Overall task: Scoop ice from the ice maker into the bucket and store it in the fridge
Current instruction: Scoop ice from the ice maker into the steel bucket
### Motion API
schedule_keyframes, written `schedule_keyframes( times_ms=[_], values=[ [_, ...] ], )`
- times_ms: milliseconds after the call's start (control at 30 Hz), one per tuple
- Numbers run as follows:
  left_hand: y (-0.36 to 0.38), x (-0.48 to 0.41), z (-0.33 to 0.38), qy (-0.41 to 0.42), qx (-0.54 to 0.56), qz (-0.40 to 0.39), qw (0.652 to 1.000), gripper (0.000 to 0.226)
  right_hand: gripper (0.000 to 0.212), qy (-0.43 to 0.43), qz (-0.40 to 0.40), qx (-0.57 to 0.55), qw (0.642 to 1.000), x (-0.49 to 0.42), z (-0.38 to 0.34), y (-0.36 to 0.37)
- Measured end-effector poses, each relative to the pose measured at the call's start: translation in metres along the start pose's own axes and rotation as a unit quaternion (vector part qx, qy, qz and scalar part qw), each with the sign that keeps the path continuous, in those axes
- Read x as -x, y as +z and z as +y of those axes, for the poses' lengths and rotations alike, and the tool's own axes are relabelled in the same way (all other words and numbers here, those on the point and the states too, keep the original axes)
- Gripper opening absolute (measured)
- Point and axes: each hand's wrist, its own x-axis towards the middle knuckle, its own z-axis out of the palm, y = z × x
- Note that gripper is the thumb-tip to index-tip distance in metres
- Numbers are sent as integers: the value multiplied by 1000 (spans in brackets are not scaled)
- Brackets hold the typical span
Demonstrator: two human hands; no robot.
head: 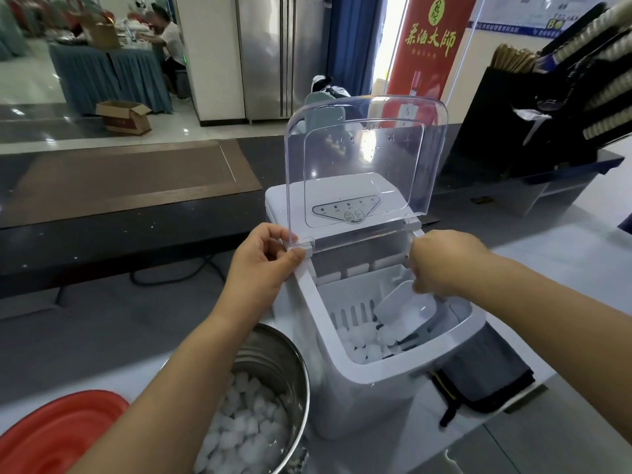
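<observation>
A white ice maker stands on the counter with its clear lid raised upright. My left hand pinches the lid's lower left corner by the hinge. Over the open ice basket, my right hand grips the handle of a white scoop, whose bowl is inside the basket and holds a little ice. Loose ice cubes lie in the basket below the scoop. A steel bucket sits at the front left of the machine, partly behind my left forearm, with ice cubes in it.
A red lid or basin lies at the lower left. A grey pouch with black straps rests against the machine's right side. A black rack of cups stands at the right. Steel fridge doors show across the room, beyond a dark counter.
</observation>
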Motion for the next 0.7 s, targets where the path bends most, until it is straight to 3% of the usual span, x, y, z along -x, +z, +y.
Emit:
schedule_keyframes(
  times_ms=[367,533,700],
  values=[
    [1,-1,-2,0,-2,2,1000,14,31,-39,-4,-51,998,-2,-9,9],
    [1,-1,-4,-2,-5,6,1000,15,22,-61,-23,-90,994,-5,-17,17],
    [0,-1,-5,-1,-4,7,1000,15,33,-66,-49,-152,985,-11,-21,25]
  ],
)
